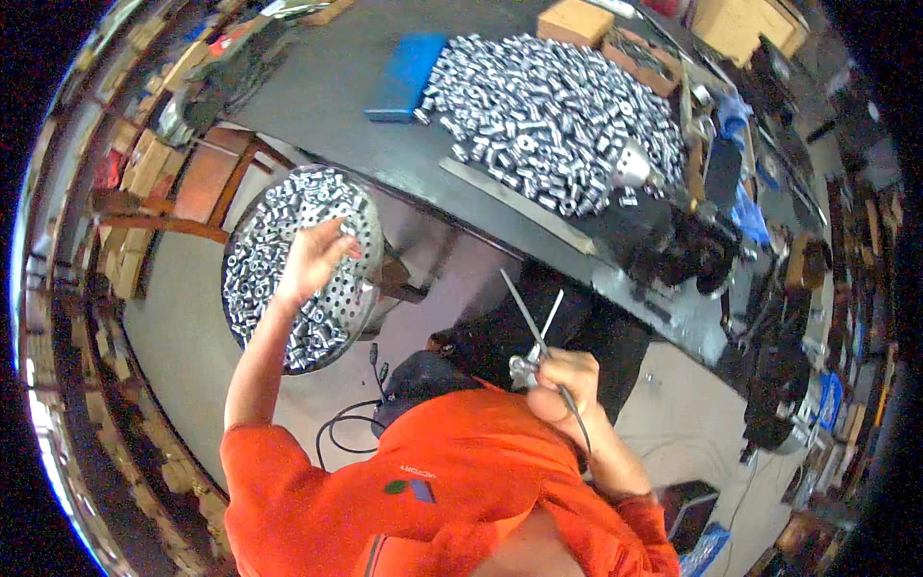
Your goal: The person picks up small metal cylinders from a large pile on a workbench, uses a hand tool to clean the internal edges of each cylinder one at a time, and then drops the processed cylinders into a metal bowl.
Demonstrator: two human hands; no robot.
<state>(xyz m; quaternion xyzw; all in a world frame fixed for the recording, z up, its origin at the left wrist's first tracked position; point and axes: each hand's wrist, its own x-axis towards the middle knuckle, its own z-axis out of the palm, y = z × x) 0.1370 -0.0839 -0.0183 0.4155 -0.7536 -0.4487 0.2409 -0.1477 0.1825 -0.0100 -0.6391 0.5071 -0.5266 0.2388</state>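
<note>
My left hand [315, 258] is over a round perforated metal tray [358, 288] on the left, its fingers curled in a pinch. A small bright metal part [347, 230] shows at the fingertips. Many short silvery metal sleeves [258, 264] lie heaped on the tray around that hand. Close to my body, my right hand [565, 383] is closed around a long thin metal rod [520, 300], perhaps a file. A second thin strip [552, 315] sticks up from the same fist. Beside the thumb is a shiny metal piece [522, 369]; its exact shape is unclear.
A dark workbench [317, 106] runs across ahead, bearing a big pile of metal sleeves [558, 115]. Near the pile are a blue box [408, 79], a flat metal bar [514, 204] and a cardboard box [574, 19]. A wooden chair [207, 183] stands behind the tray; a black cable [336, 428] lies below.
</note>
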